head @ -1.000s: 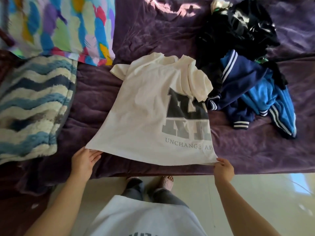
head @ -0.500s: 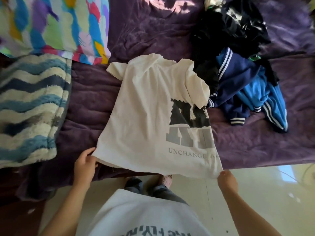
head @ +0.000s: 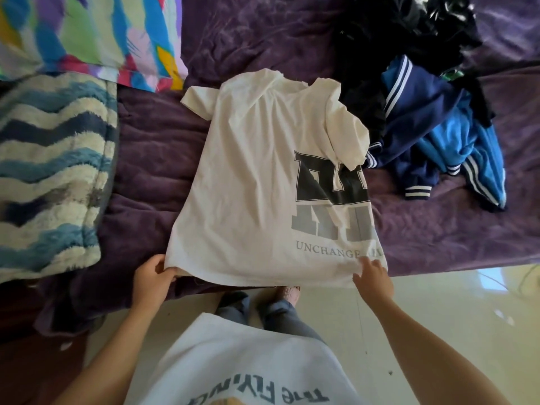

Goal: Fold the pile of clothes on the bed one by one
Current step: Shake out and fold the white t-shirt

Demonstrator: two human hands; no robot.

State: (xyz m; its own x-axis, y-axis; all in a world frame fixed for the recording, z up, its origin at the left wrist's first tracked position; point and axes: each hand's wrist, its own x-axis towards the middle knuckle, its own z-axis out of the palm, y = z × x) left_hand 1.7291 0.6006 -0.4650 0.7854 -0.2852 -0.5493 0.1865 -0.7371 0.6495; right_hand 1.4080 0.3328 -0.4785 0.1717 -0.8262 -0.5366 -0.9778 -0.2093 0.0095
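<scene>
A cream T-shirt (head: 251,182) with a dark and grey print lies on the purple bed cover (head: 146,171), its right side folded over so the right sleeve rests on the print. My left hand (head: 152,277) pinches the hem's left corner at the bed edge. My right hand (head: 372,277) holds the hem's right corner, fingers on top of the cloth. The hem hangs slightly past the bed edge. To the right lies the pile of clothes: black garments (head: 409,39) and a navy and blue striped jacket (head: 438,141).
A blue and white wavy blanket (head: 49,171) fills the left side, with a multicoloured pillow (head: 87,33) behind it. A pale shiny floor (head: 438,317) lies below the bed edge, where my feet stand.
The T-shirt's hem has been drawn toward me and now overhangs the bed edge. Both hands came closer together along the hem, still holding its corners.
</scene>
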